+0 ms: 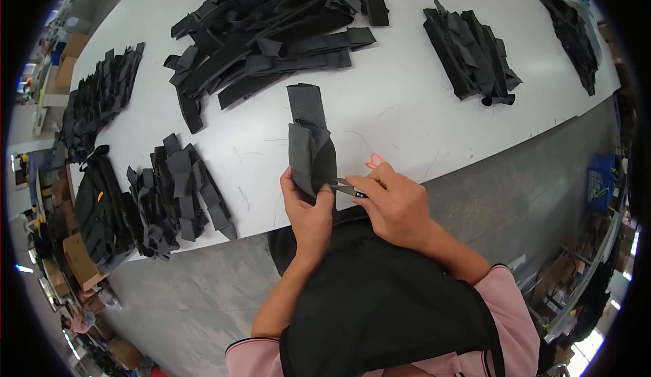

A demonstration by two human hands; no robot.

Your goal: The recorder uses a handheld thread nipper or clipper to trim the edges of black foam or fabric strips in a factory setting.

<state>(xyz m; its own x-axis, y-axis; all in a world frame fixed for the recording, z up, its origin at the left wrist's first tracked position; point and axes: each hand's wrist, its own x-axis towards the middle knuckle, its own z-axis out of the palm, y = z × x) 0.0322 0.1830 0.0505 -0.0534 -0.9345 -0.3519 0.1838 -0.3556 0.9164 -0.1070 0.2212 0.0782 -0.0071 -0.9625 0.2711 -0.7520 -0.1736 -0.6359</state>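
My left hand (307, 215) grips the near end of a folded black fabric strip (310, 148), thumb on top and fingers underneath. The strip's far end rests over the white table, pointing away from me. From the right, my right hand (397, 204) is closed around small metal thread snips (347, 188). Their blades reach the strip's right edge, close beside my left thumb. An orange loop (373, 161) shows just beyond my right fingers; whether it joins the snips I cannot tell.
A large heap of black strips (271, 38) covers the far middle of the white table (407, 126). Smaller bundles lie right (472, 55), far right (575, 41) and left (178, 190). A black bag (102, 204) sits at the left edge. Loose threads are scattered about.
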